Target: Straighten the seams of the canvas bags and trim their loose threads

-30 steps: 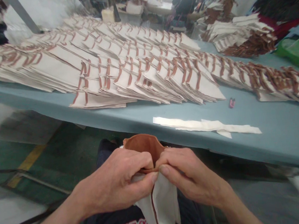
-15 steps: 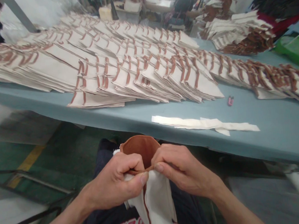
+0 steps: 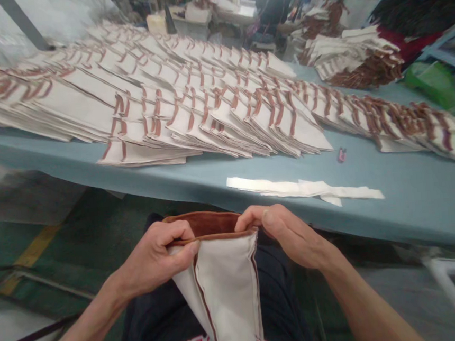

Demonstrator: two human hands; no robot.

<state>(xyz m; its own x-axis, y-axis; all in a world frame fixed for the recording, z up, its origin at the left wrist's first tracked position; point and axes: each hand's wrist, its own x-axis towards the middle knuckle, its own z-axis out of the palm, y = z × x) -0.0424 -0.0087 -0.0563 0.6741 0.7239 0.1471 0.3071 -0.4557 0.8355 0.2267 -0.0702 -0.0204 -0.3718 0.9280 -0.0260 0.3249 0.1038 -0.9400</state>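
Note:
A white fabric tube-shaped piece [image 3: 229, 282] with a brown lining and dark seams hangs between my hands over my lap, its brown-edged mouth [image 3: 216, 223] held wide. My left hand [image 3: 171, 252] is closed on the left part of the rim, thumb outside and fingers inside. At the right corner, the bent fingers of my right hand [image 3: 284, 234] hook into the mouth against the rim. The thumb of that hand is raised off the fabric. The lower end of the piece runs out of view at the bottom.
Overlapping stacks of similar white pieces with brown edges [image 3: 190, 105] cover much of the blue table [image 3: 165, 184]. White strips [image 3: 300, 186] and a small pink thread snipper [image 3: 342, 155] lie near its front edge. A green bag [image 3: 433, 86] is at the right.
My right hand has slid along the rim to the right corner, away from my left hand. The mouth is now stretched wider and the white front panel lies flatter.

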